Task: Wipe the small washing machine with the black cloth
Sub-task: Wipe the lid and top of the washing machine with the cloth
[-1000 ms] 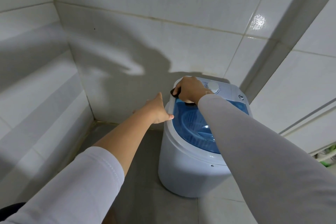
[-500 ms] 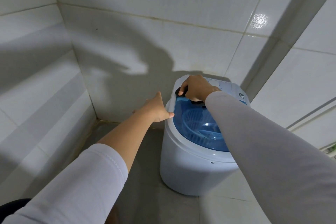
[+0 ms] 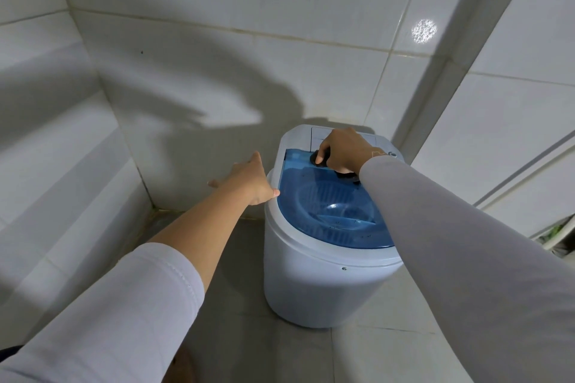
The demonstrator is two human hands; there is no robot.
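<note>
A small white washing machine [image 3: 314, 283] with a see-through blue lid [image 3: 323, 211] stands on the floor in a tiled corner. My right hand [image 3: 343, 151] is closed on a bunched black cloth [image 3: 320, 158] and presses it on the far edge of the lid, by the white control panel. Most of the cloth is hidden under the hand. My left hand [image 3: 249, 185] rests against the machine's upper left rim with its fingers spread, and it holds nothing.
White tiled walls [image 3: 217, 78] close in on the left and behind the machine. A grey tiled floor [image 3: 236, 305] runs in front of it. A white rack edge with something green [image 3: 557, 232] shows at the far right.
My right hand has slid the cloth to the right along the back edge of the lid, away from the left corner. The left hand has stayed on the rim.
</note>
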